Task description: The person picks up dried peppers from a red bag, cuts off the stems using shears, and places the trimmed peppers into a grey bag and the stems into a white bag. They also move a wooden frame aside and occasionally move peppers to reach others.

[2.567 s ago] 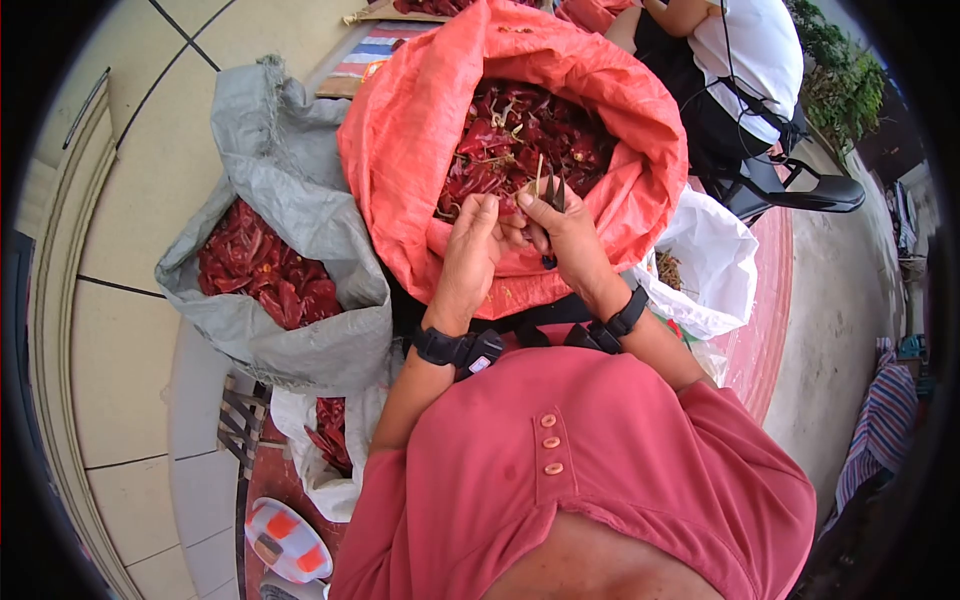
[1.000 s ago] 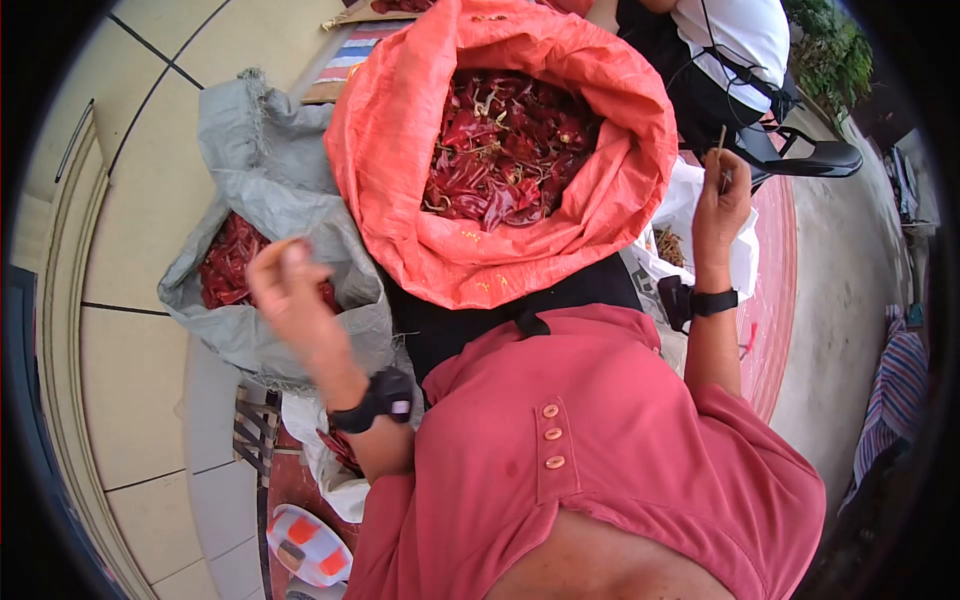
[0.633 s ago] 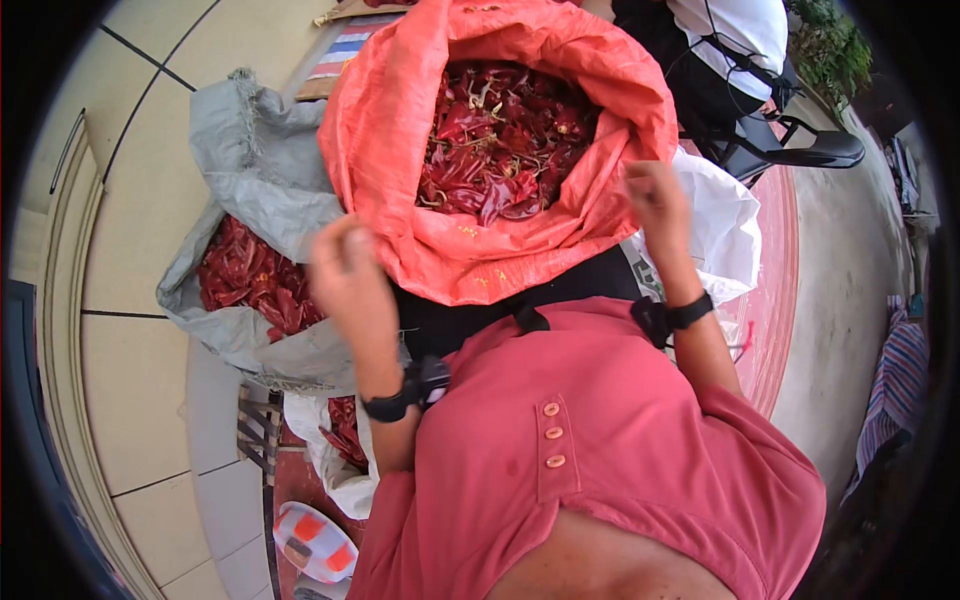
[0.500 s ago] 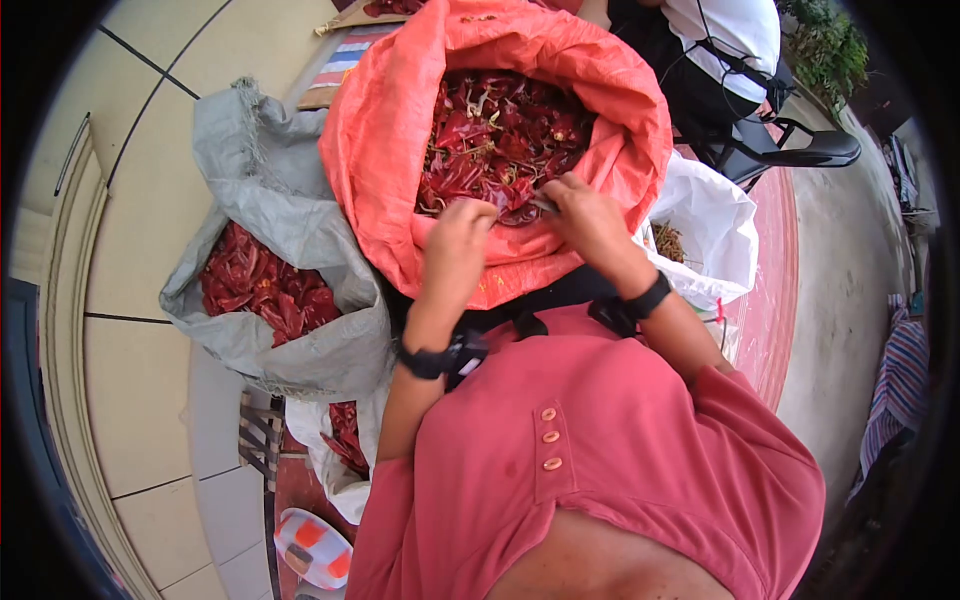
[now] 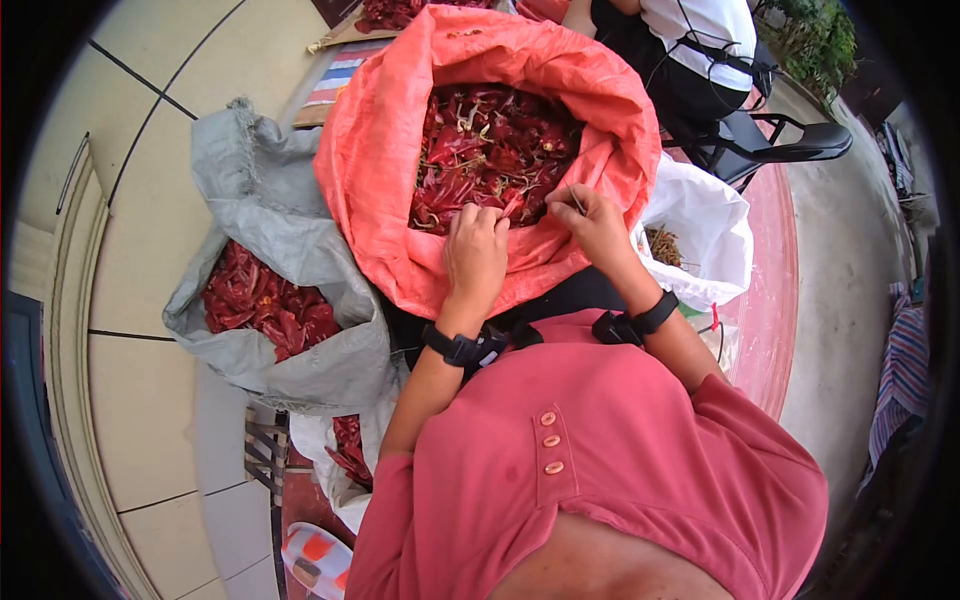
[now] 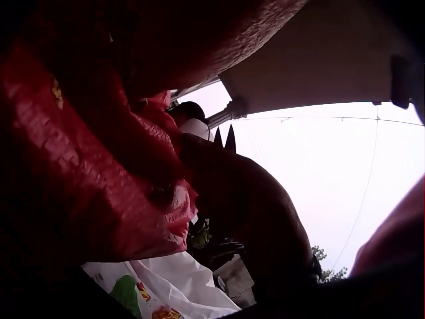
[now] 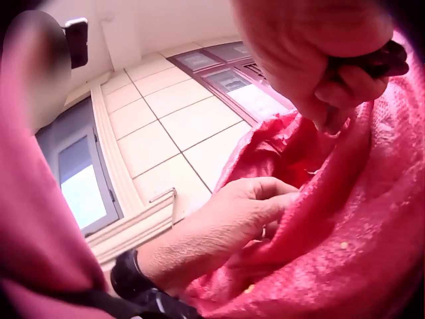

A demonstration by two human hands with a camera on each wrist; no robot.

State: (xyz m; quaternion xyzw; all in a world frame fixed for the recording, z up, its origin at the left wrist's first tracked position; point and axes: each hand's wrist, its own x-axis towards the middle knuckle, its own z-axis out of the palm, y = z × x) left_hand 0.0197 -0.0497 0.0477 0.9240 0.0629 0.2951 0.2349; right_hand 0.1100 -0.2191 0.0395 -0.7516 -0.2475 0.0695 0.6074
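Dried red chillies (image 5: pixel 490 150) with pale stems fill a large orange-red sack (image 5: pixel 375 160) in the head view. My left hand (image 5: pixel 476 252) reaches over the sack's near rim, its fingers bent down at the chillies. A bright red chilli lies right at those fingertips; I cannot tell whether they pinch it. A little to the right, my right hand (image 5: pixel 597 232) holds a pair of scissors inside the same rim. Their two pointed blades (image 6: pixel 230 139) stick up in the left wrist view, and the dark handle (image 7: pixel 392 60) shows in the palm in the right wrist view.
A grey sack (image 5: pixel 290 370) of stemless-looking red chillies stands on the left. To the right, a white bag (image 5: pixel 725 240) contains brown stems. A smaller white bag (image 5: pixel 315 435) with chillies sits below the grey one. Another person (image 5: pixel 700 45) sits at the upper right beside a black chair (image 5: pixel 800 145).
Both hands were together over the orange-red sack, then parted, the left to the grey sack, the right, with scissors, towards the white bag. They have since come back to the orange-red sack.
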